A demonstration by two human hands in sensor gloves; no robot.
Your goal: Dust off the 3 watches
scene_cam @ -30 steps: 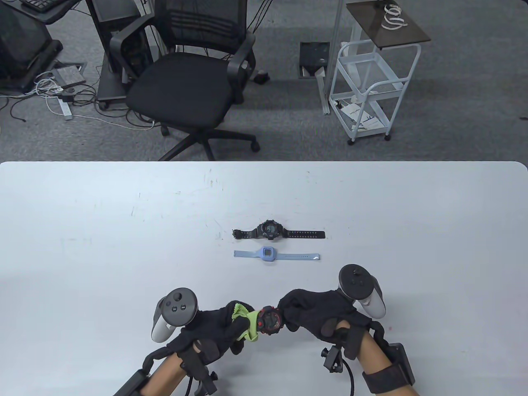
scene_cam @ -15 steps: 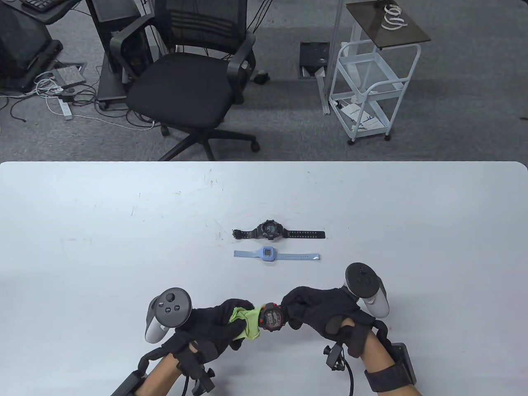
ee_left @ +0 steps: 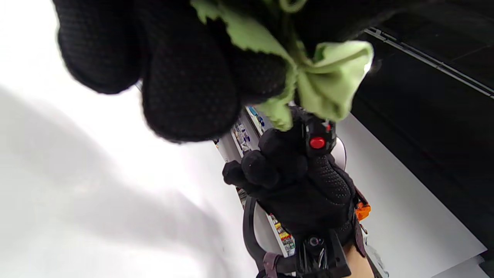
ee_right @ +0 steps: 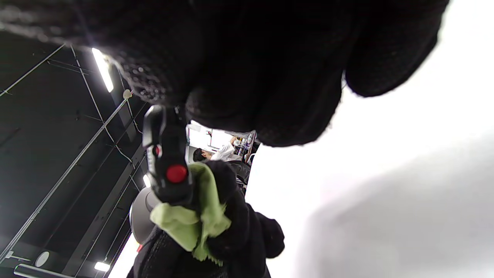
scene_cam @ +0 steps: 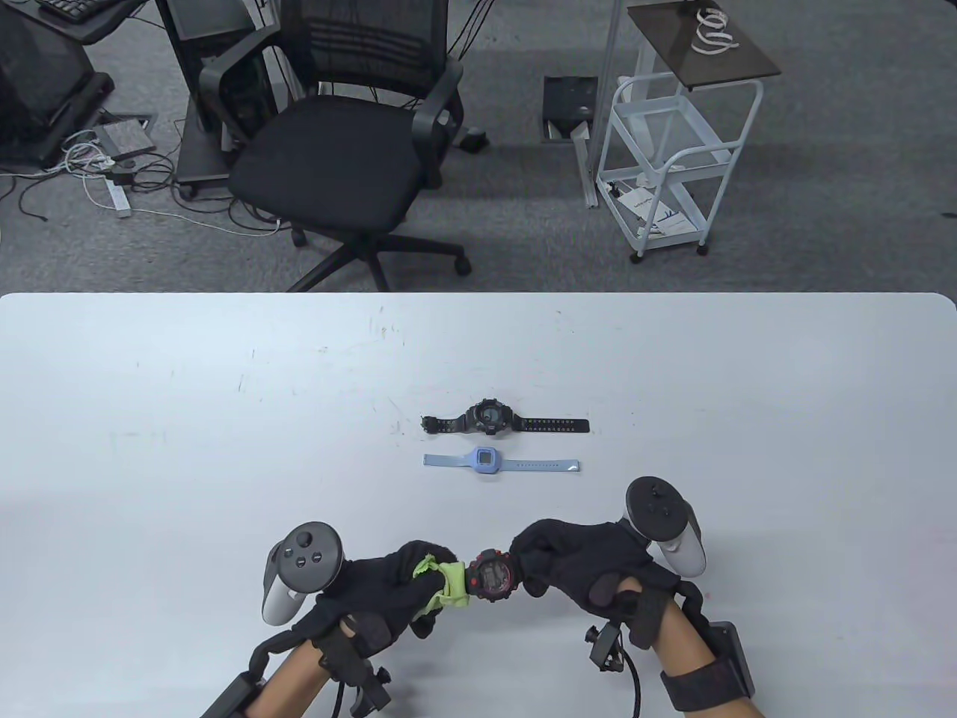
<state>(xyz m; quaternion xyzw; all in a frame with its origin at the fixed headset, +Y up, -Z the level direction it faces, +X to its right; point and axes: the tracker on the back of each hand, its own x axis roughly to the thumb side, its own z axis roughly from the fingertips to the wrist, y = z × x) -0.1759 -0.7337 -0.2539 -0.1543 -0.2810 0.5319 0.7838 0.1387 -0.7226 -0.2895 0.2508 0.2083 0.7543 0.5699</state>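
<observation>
Near the front edge of the white bench [scene_cam: 149,449], two black-gloved hands meet over a chunky black digital watch with a red bezel [scene_cam: 491,577]. The right hand [scene_cam: 579,568] has its fingers curled round the strap on the right side of that watch, holding it up off the bench with the face turned upward in the table view. The left hand [scene_cam: 385,591] has its fingers and thumb bunched round a small lime-green microfibre cloth [scene_cam: 446,585], which is pressed against the left side of the watch case. In the left wrist view the cloth [ee_left: 328,77] hangs folded from the fingertips and touches the top of the case, whose red side button [ee_left: 317,142] shows just below it.

Farther back, near the middle of the bench, lie two more watches, flat and with straps stretched out sideways: a black digital watch with a perforated resin strap [scene_cam: 490,419], and just in front of it, parallel and not touching, a pale blue watch with a square face and a slim silicone strap [scene_cam: 486,461]
</observation>
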